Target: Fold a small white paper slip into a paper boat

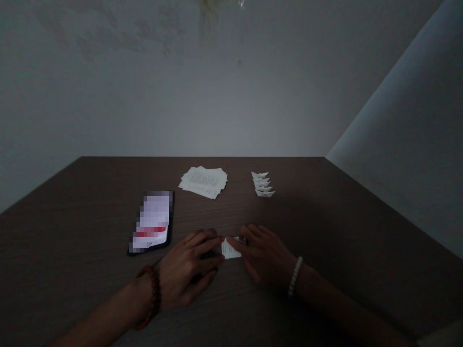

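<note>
A small folded white paper slip (230, 249) lies on the dark wood-grain table (307, 212), low in the middle of the view. My left hand (190, 267) comes in from the left, its fingertips at the slip's left edge. My right hand (265, 255) comes in from the right, with its fingers reaching over the slip's right part. Both hands rest low against the tabletop, and they hide part of the slip.
Beyond the hands lie a loose pile of printed paper slips (202, 182) and a row of several small folded paper boats (263, 184). A black-edged phone (151, 221) with a pixelated screen lies at the left. Walls rise behind the table's far edge.
</note>
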### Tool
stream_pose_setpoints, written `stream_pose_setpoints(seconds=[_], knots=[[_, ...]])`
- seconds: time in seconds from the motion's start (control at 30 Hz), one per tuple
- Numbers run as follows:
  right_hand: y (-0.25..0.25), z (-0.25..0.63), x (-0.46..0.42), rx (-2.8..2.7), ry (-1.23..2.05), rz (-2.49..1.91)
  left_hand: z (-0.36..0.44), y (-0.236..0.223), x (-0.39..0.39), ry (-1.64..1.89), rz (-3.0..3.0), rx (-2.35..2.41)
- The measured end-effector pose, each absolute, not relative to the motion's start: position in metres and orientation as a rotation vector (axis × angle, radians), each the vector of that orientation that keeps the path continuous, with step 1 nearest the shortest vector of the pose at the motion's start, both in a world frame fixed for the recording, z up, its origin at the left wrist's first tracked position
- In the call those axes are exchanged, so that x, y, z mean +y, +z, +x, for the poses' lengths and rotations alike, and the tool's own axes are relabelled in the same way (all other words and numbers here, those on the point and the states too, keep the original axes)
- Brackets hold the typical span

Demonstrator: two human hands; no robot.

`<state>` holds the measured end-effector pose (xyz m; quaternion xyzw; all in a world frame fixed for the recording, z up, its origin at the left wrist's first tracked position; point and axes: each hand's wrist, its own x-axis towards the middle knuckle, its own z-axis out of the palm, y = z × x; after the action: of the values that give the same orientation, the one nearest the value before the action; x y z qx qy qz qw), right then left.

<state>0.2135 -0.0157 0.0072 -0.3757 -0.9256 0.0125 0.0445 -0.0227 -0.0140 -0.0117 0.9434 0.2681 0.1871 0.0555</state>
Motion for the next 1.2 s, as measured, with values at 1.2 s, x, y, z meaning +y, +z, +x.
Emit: stream_pose_setpoints(seconds=[1.2], knots=[[-0.003, 0.221, -0.012, -2.588, -0.073, -1.321, 0.001, -0.016, 0.003, 0.696, 2.698, 1.241]])
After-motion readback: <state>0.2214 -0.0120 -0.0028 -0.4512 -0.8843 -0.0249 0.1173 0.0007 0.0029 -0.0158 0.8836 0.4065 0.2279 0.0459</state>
